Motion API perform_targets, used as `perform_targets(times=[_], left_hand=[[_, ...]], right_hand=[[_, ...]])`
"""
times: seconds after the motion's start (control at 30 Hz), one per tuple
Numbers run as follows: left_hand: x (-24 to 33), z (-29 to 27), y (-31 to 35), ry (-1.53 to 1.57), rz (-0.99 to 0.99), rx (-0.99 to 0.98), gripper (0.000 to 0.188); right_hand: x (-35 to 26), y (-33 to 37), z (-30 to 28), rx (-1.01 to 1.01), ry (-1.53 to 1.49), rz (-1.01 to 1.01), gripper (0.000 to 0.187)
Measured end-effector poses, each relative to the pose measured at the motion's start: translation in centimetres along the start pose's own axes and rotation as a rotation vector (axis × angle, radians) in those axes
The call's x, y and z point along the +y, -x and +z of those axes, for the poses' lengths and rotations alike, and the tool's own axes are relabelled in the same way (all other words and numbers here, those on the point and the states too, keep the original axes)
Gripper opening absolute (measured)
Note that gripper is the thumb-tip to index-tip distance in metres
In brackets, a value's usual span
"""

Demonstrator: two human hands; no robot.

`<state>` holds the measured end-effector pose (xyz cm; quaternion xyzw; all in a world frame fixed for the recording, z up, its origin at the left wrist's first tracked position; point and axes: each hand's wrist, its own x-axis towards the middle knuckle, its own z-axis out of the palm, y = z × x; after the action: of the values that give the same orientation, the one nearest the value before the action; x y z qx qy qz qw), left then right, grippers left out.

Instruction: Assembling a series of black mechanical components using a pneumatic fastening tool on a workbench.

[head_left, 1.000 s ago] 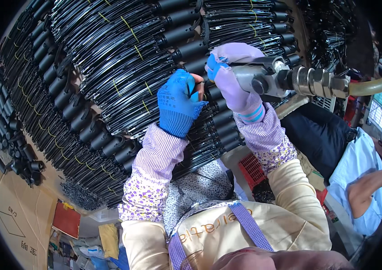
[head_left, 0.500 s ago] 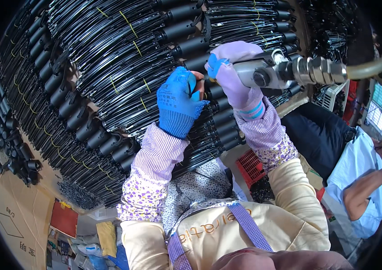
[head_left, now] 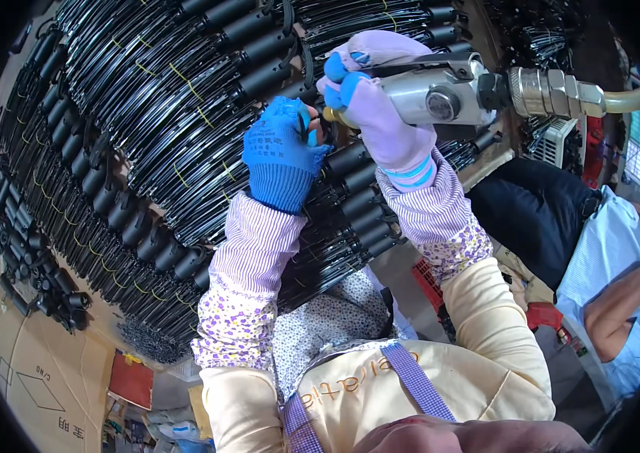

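Note:
My right hand (head_left: 392,124), in a lilac glove with blue fingertips, is closed around a silver air-powered hand tool (head_left: 433,94). The tool lies nearly level, its yellow tip pointing left at my left hand. My left hand (head_left: 282,155), in a blue knit-cuffed glove, has its fingers curled at that tip; bare fingertips show, but what they grip is hidden. Both hands are over a dense stack of what look like folded umbrella frames (head_left: 176,90), with thin shiny dark ribs. Black cylindrical handles (head_left: 361,180) lie in a row just below the hands.
Loose black cylinders (head_left: 29,260) are heaped at the far left, above a cardboard sheet (head_left: 41,377). An air hose (head_left: 628,100) runs off right from the tool. A co-worker in a light blue shirt (head_left: 607,249) is at the right. A red crate (head_left: 427,281) stands below my right forearm.
Both hands and the tool have shifted slightly up and left in the picture. The surroundings have shifted too, as the view moved. Both hands remain closed.

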<state>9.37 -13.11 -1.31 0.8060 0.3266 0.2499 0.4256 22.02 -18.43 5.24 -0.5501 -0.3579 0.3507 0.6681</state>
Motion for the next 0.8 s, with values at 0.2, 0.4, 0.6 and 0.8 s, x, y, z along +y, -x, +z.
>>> perform_targets(times=[0.2,0.4,0.6,0.8], left_hand=[[-2.7,-0.8,0.2,0.023,-0.018,-0.075,0.020],[-0.9,-1.6,0.6,0.044,-0.076,-0.039,0.021],[2.2,-1.9,1.4,0.115,-0.172,0.009,0.019],[2.6,-1.9,1.3,0.132,-0.167,0.014,0.020]], right_hand=[[3.1,0.1,2.1,0.079,0.071,-0.069,0.019],[2.6,0.3,1.2,0.065,0.065,-0.017,0.020],[0.5,0.7,0.3,0.020,0.136,-0.083,0.020],[-0.7,-0.3,0.3,-0.104,0.416,-0.266,0.009]])
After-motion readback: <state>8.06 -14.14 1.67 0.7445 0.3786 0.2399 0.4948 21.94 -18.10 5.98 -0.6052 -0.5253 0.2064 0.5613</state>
